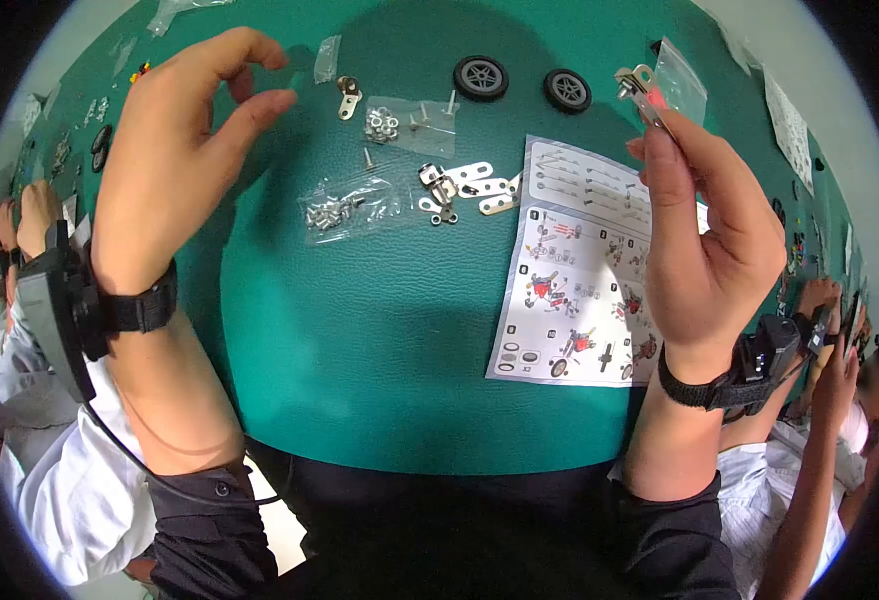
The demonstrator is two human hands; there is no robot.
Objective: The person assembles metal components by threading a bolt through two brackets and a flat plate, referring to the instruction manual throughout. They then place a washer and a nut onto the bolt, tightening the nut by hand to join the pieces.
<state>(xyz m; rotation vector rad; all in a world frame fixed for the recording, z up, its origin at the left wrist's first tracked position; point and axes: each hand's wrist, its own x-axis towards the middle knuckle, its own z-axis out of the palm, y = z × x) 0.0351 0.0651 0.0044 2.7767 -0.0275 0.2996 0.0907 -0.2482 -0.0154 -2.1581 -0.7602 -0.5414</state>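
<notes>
My left hand (184, 145) is raised at the upper left, thumb and fingers apart with nothing between them. Nearest to it are a small clear bag (327, 58) and a bent metal bracket (348, 98). At the right, my right hand (704, 210) pinches a small metal bracket assembly (642, 92) with a bolt and a red part showing at its upper end. The fingers cover its lower end. Beneath that hand lies a printed instruction sheet (559, 255), partly hidden by the hand. Perforated metal strips (474, 188) lie left of the sheet.
Two black wheels (481, 78) rest at the back of the green table (409, 330). A bag of screws (344, 212) and a bag with nuts (409, 124) lie mid-table, beside a loose bolt (368, 160). Other people's hands (37, 215) are at both sides.
</notes>
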